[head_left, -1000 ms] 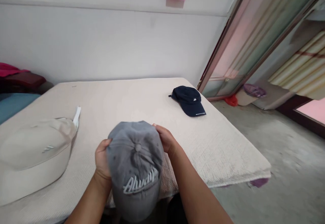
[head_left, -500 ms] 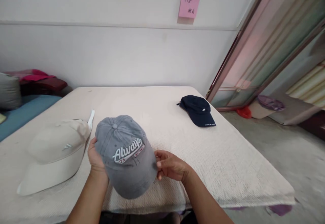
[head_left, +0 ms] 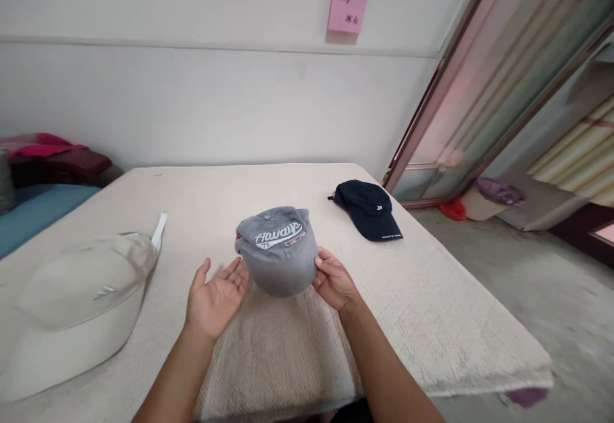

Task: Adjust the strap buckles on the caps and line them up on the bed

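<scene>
so i'm watching remotely through the head view, only 1 to go on. my right hand (head_left: pixel 336 282) is pinching the grey cap (head_left: pixel 281 269) by the brim's right edge, thumb on top. my left hand (head_left: pixel 215 298) is open, palm up, fingertips right by the crown's left side; can't tell if they touch. the cap's in front of me, between the 2 hands, lettering my way, crown slumped. can't tell if its back rests on the cream cover (head_left: pixel 422 320). beige cap (head_left: pixel 71 295) sits off left, navy cap (head_left: pixel 364 208) further back right.

imo the step in hand is handling the grey cap by its brim. next move calls for a steady right pinch plus left fingers supporting that floppy crown.
</scene>
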Demonstrator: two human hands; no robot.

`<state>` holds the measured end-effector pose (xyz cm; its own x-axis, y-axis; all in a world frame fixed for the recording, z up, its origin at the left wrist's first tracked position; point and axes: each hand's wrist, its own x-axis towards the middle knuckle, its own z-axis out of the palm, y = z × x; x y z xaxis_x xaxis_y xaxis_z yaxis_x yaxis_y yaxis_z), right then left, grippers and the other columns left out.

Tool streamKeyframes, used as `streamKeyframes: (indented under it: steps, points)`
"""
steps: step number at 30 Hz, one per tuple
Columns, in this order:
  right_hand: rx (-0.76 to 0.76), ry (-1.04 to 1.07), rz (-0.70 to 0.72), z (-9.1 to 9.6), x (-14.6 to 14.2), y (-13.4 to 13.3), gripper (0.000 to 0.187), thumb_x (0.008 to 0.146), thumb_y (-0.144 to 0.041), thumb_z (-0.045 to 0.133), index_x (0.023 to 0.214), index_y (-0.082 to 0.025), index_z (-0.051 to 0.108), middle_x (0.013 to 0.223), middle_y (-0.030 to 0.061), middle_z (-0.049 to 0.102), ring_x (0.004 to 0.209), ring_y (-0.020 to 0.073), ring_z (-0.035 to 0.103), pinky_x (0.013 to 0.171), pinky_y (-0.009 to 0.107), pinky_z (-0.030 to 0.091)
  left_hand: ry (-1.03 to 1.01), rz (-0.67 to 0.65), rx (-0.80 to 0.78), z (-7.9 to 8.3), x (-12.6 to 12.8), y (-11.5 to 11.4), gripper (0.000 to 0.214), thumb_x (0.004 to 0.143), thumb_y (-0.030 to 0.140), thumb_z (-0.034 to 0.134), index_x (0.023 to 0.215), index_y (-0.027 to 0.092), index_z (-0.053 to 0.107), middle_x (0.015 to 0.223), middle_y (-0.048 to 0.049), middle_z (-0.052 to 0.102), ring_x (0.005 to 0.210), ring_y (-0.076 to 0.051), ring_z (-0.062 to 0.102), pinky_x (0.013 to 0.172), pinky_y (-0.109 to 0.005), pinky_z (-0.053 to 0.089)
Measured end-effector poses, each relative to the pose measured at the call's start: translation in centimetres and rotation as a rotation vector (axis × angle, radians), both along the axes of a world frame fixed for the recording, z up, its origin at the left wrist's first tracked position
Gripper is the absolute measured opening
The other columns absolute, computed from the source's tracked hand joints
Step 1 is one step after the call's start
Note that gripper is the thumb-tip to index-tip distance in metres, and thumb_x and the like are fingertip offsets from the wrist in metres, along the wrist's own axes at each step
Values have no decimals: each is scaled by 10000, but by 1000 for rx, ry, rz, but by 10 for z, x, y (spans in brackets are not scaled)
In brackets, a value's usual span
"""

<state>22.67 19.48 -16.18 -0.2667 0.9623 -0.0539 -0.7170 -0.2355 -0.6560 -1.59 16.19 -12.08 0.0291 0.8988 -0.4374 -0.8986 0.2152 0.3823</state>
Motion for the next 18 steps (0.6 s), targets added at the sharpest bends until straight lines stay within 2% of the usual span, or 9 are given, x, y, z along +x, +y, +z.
streamKeyframes:
  steps: [2,5,9,11,13,15,18]
  points:
    - [0,3,-47,2,3,12,238,701,-185,743,919,-207,651,828,-10,668,617,90,578,534,186,481,23,-44,-22,-3,5,0,365,868,321,482,1058,19,558,980,-208,660,855,-231,676,737,-334,576]
    - [16,-6,-81,10,6,37,189,699,-171,738,858,-197,640,727,-36,644,529,65,536,449,157,437,46,-103,-38,-5,10,0,302,877,263,481,1047,26,559,1068,-221,636,849,-211,675,706,-295,579]
    - [83,-15,-122,41,15,85,175,703,-138,713,846,-187,624,680,-48,619,487,53,504,402,146,394,82,-116,-79,-7,9,0,242,880,229,480,1005,45,576,1031,-183,649,749,-169,673,606,-240,573]
    - [123,-6,-169,59,24,110,163,725,-136,686,855,-200,611,712,-54,624,521,54,521,433,148,413,88,-110,-93,-8,7,0,233,882,220,475,1000,50,583,1005,-164,655,717,-157,668,570,-225,566]
    - [135,-14,-233,68,35,131,148,740,-129,662,846,-209,597,714,-63,616,538,53,527,453,149,420,88,-98,-100,-9,4,0,224,883,213,474,996,56,587,989,-150,658,697,-149,663,549,-217,560]
    - [97,-58,-324,62,47,144,139,743,-120,647,833,-206,586,689,-68,601,514,49,507,443,147,406,91,-88,-106,-10,3,-1,207,882,204,477,980,64,593,966,-135,660,675,-141,657,531,-212,555]
    - [-13,-114,-383,27,63,146,101,747,-101,633,785,-175,575,607,-65,557,453,50,454,402,150,369,99,-85,-133,-10,3,-2,187,881,194,479,948,71,602,919,-115,661,645,-131,648,510,-206,546]
